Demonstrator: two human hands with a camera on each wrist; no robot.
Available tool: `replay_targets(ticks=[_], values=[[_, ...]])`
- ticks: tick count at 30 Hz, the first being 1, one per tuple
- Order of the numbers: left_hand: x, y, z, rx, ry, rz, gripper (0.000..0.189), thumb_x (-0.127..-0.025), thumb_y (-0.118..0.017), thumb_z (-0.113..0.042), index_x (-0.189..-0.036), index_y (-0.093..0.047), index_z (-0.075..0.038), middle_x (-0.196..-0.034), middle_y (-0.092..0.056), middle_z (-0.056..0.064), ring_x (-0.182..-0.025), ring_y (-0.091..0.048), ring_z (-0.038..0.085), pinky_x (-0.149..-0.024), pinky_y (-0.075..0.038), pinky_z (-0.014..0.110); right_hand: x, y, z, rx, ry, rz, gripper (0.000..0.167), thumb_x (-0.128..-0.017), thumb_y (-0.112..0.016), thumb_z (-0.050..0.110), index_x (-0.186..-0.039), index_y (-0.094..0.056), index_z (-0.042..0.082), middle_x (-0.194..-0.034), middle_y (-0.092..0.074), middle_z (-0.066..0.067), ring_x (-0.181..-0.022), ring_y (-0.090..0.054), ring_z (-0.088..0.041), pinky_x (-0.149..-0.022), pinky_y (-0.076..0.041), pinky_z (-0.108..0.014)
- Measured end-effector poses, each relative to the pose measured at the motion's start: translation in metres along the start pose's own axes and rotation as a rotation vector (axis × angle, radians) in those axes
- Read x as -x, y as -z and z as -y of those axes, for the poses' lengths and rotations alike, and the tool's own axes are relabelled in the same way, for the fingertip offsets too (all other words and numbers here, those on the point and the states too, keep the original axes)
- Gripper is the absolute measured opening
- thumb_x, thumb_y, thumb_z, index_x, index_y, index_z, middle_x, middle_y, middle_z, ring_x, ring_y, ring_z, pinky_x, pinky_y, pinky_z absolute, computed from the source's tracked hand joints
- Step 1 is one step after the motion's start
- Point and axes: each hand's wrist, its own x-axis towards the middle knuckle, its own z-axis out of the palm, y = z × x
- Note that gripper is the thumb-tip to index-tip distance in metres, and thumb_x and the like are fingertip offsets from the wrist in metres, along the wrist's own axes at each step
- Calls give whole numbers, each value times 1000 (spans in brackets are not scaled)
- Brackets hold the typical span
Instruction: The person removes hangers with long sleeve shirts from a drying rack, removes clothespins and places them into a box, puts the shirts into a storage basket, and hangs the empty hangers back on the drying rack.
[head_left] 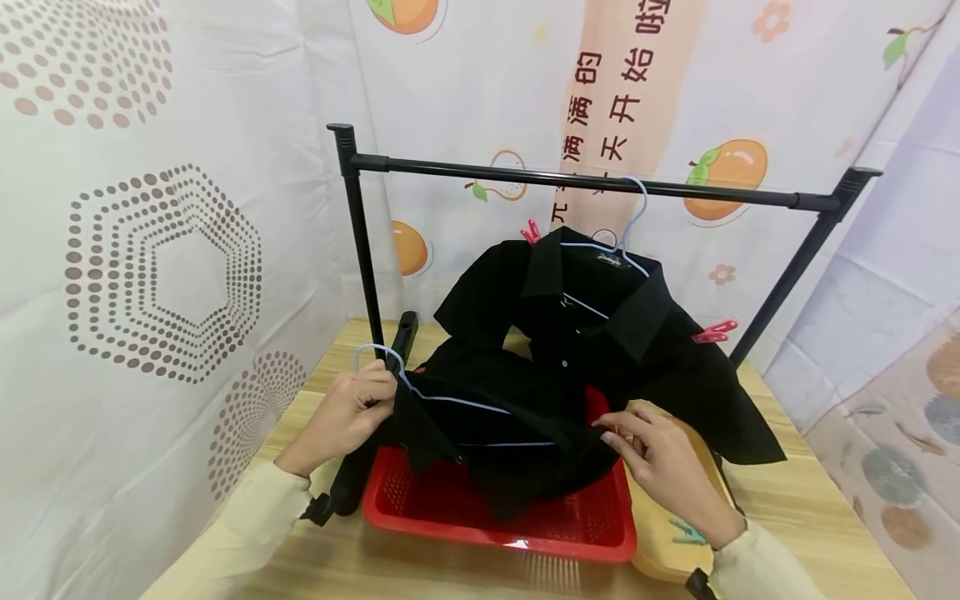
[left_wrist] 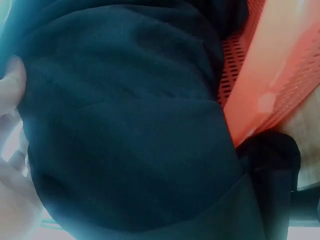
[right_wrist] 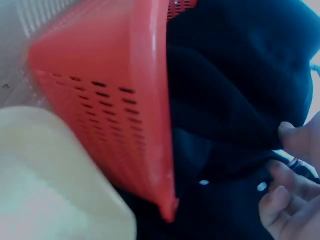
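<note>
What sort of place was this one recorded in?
Probably a staged laundry corner, perhaps a small recording booth: printed fabric sheets hang as a backdrop, a black rack holding a black shirt stands on a wood-grain table, and a red basket sits in front.

The head view looks forward and down; 2 close wrist views share the held shirt (left_wrist: 125, 125).

The lower shirt (head_left: 517, 471) is matt cloth, the basket (head_left: 517, 543) plastic (glossy).
</note>
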Motion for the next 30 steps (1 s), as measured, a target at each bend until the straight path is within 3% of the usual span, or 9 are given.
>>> replay_targets(ticks=[6, 9, 12, 16, 21, 25, 30], values=[[-1, -2, 0, -1, -5, -32, 50, -78, -60, 23, -63, -37, -19, -67, -27, -5, -71, -30, 6, -62, -26, 25, -7, -2, 18, -37, 47, 66, 36, -88, -81, 8, -119, -70, 23, -83, -46, 19, -67, -45, -3, -60, -34, -14], [-2, -3, -2, 2, -19, -42, 49, -77, -60, 23, -63, -39, -19, -66, -29, -3, -71, -32, 6, -62, -27, 24, -11, -7, 22, -83, 77, 72, 30, -90, -80, 10, -117, -72, 21, -88, -57, 19, -69, -49, 0, -63, -39, -14], [-2, -4, -2, -1, -40, -43, 49, -76, -61, 24, -63, -39, -18, -66, -29, 0, -70, -31, 6, -61, -27, 24, -13, -11, 22, -163, 37, 41, 24, -92, -76, 4, -109, -74, 21, -81, -62, 15, -65, -51, 1, -60, -42, -14], [0, -4, -3, -11, -36, -41, 49, -76, -60, 24, -64, -37, -18, -69, -27, -1, -71, -28, 4, -60, -24, 24, -13, -11, 20, -455, -137, 76, 18, -102, -60, 1, -106, -73, 13, -70, -63, 5, -54, -56, -9, -58, -49, -21], [0, -1, -3, -2, -12, -34, 46, -76, -53, 25, -66, -30, -14, -73, -20, -4, -70, -23, 6, -59, -21, 26, -14, -9, 18, -898, -350, 131, 27, -111, -45, 12, -109, -67, -3, -87, -67, -8, -70, -67, -23, -74, -58, -30], [0, 0, -4, -10, -7, -35, 44, -78, -50, 24, -68, -26, -11, -74, -18, -5, -70, -18, 5, -58, -18, 27, -15, -11, 21, -1137, -418, 106, 27, -112, -43, 15, -106, -66, 2, -96, -63, -3, -79, -65, -18, -76, -57, -28], [-2, 0, -7, -27, -47, -58, 45, -77, -52, 25, -66, -28, -12, -74, -20, -4, -69, -20, 5, -57, -18, 24, -17, -13, 26, -1396, -521, 148, 24, -113, -41, 13, -97, -60, 10, -88, -54, 3, -80, -56, -11, -76, -48, -23]])
